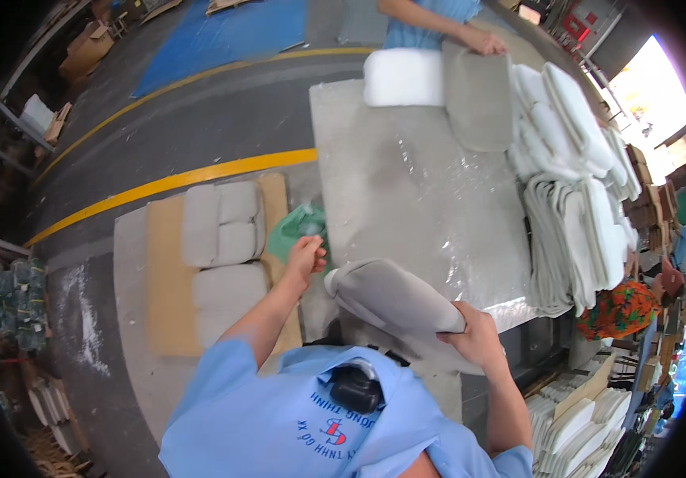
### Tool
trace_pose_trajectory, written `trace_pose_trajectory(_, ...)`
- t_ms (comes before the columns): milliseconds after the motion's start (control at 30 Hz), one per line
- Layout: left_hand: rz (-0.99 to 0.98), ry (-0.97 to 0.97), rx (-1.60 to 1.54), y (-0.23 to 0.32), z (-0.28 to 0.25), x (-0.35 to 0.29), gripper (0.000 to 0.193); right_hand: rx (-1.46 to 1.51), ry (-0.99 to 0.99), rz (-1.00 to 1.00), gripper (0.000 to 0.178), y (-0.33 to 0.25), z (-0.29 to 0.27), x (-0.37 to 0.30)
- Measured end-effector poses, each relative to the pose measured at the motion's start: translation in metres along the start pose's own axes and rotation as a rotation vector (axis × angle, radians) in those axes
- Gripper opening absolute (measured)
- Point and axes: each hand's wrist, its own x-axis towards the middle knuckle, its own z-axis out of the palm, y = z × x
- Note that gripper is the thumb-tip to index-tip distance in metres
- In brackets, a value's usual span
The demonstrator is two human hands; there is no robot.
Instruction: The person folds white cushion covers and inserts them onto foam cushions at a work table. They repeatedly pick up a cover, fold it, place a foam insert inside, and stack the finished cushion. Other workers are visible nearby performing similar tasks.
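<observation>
A grey fabric-covered cushion [398, 295], with a bit of white showing at its left end, is tilted over the near edge of the table [422, 207]. My right hand [474, 338] grips its right end, thumb on top. Left of the cushion and apart from it, my left hand [306, 259] is closed in front of a green plastic bag [283, 235]; whatever its fingers hold is too small to make out. Across the table, another person's hand [484, 40] rests on a flat grey cover [478, 99] beside a white foam pad [403, 77].
White foam pads [570, 119] and folded grey covers [554, 239] are stacked along the table's right side. Finished-looking grey cushions [227, 223] lie on a cardboard sheet [169, 271] to my left. More pads [586, 430] stand at the lower right, below an orange patterned bundle [617, 309].
</observation>
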Motion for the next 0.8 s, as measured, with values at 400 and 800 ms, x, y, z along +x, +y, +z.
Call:
trace_pose_trajectory(400, 0.346, -0.872, 0.471, 0.001, 0.221, -0.084, 0.047, 1.124, 0.782, 0.234, 0.059, 0.053, -0.005, -0.036)
trace_pose_trajectory(800, 0.480, -1.340, 1.131, 0.015, 0.288, -0.067, 0.035, 1.382, 0.381, 0.130, 0.069, -0.007, 0.084, -0.096)
